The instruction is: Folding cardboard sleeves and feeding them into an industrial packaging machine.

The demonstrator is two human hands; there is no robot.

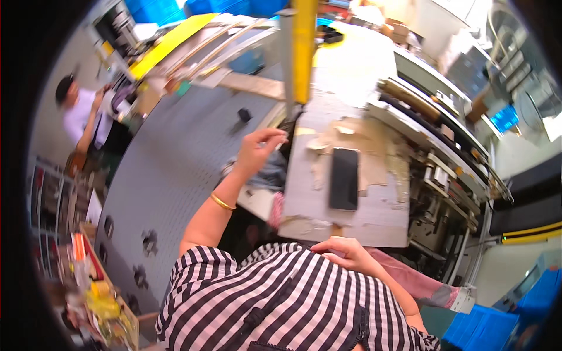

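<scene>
Left hand near-pinched, cannot tell if gripping; right hand loosely open, seemingly empty; smartphone on desk likely light, rigid, slippery, fragile; best held by long edges.

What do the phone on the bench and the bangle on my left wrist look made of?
Phone: probably glass-fronted, since its face is flat, black and smooth; the thin pale rim could be metal or plastic. Bangle: likely polished metal, judging by its golden sheen; solid or plated, I can't tell.
</scene>
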